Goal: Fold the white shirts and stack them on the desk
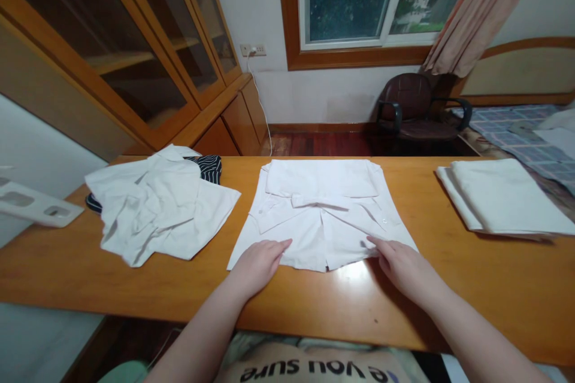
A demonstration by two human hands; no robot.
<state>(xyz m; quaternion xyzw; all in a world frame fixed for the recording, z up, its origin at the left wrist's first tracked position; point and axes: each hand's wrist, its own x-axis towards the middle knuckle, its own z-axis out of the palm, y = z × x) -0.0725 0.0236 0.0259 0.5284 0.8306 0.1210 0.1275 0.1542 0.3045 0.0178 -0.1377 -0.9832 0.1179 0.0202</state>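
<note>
A white shirt [309,236] lies spread and partly folded on the table in front of me. Its upper part is turned over into a flat band, and a narrow strip of cloth sits across the middle. Small buttons show on both sides. My left hand [260,263] is at the lower left hem, fingers close together on the cloth. At the lower right hem, my right hand [399,260] has its fingers closed on the fabric, the index finger stretched furthest inward. Both thumbs are partly hidden.
A crumpled white garment [157,203] lies on the left over a black-and-white striped cloth [210,169]. Folded white cloth [507,194] is stacked on the right. The wooden table [188,290] ends close to my body. A white plastic object [40,203] juts in at left.
</note>
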